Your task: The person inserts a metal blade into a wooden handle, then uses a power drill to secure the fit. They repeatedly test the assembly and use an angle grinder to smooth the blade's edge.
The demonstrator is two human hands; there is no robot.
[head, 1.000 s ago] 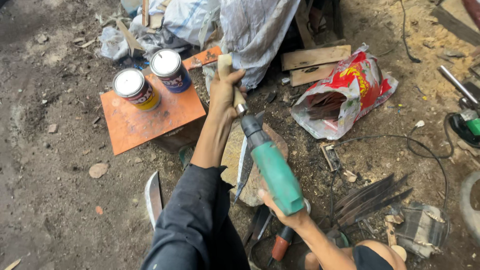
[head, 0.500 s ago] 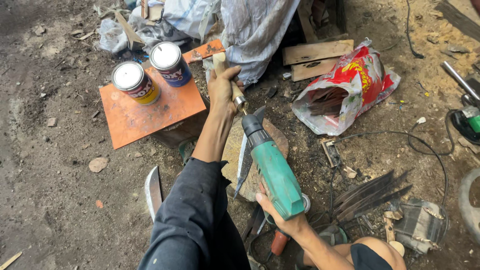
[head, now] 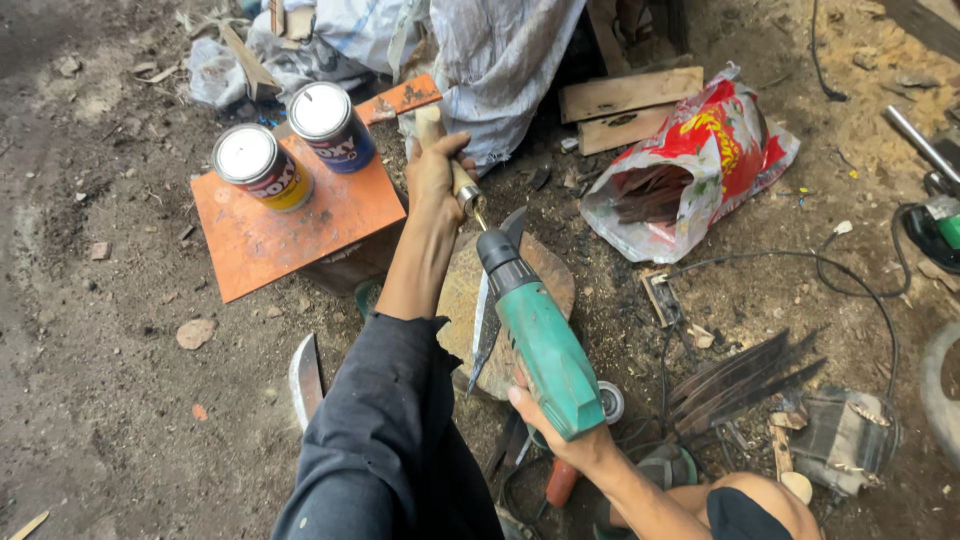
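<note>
A loose dark charcoal long sleeve (head: 385, 440), creased and bunched at its open cuff, covers the left arm, while the right arm (head: 640, 495) is bare, dark shorts (head: 745, 518) showing at the knee.

A dirt floor (head: 90, 400), dark and littered with small stones and chips, carries everything here. An orange board (head: 290, 225) lies flat on it at upper left, with two sealed tin cans (head: 262, 166) standing on the board side by side. Just right of the board sits a round wooden block (head: 455, 300), a dark blade (head: 487, 320) lying across it. Another blade (head: 305, 378) rests on the dirt below the board. A red and white plastic bag (head: 700, 165) slumps at right, near two wooden planks (head: 628, 92), a black cable (head: 850, 270) and a bundle of dark metal strips (head: 745, 380).
</note>
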